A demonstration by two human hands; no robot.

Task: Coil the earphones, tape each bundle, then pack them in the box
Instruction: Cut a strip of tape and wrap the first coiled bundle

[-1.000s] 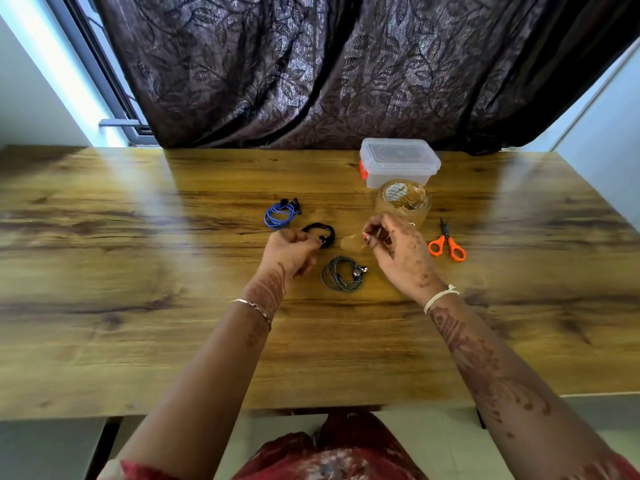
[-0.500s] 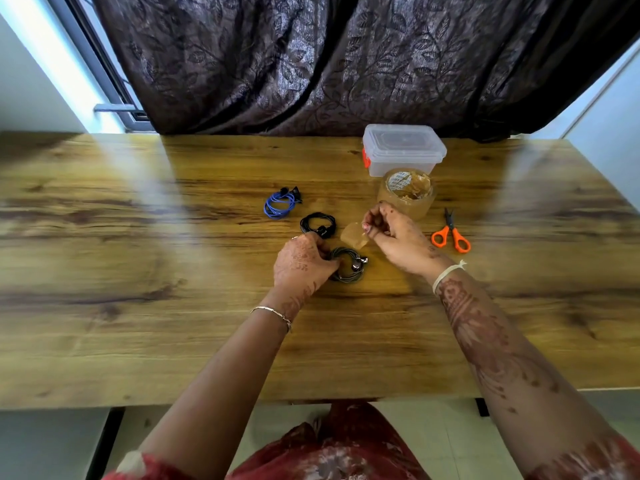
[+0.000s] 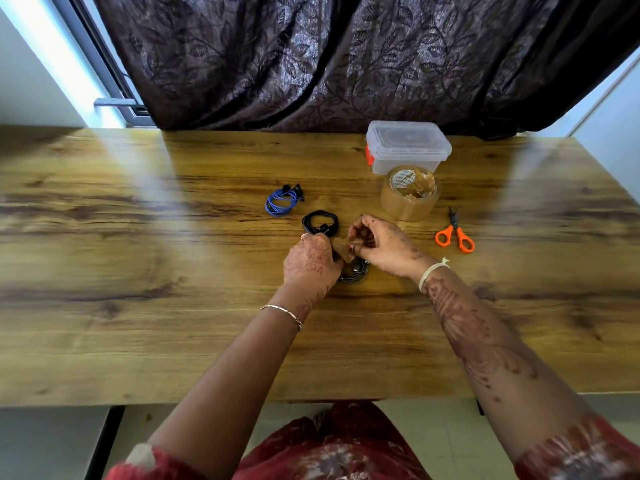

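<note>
At frame centre, left hand has closed onto the grey coil; right hand now pinches the tape strip against it: taping under way

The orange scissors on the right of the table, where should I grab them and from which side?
Take the scissors by the two orange loops, which lie at the near end facing the person, blades pointing away toward the tape roll. Come from above and the near side, probably with the right hand, once it lets go of the tape piece.
</note>
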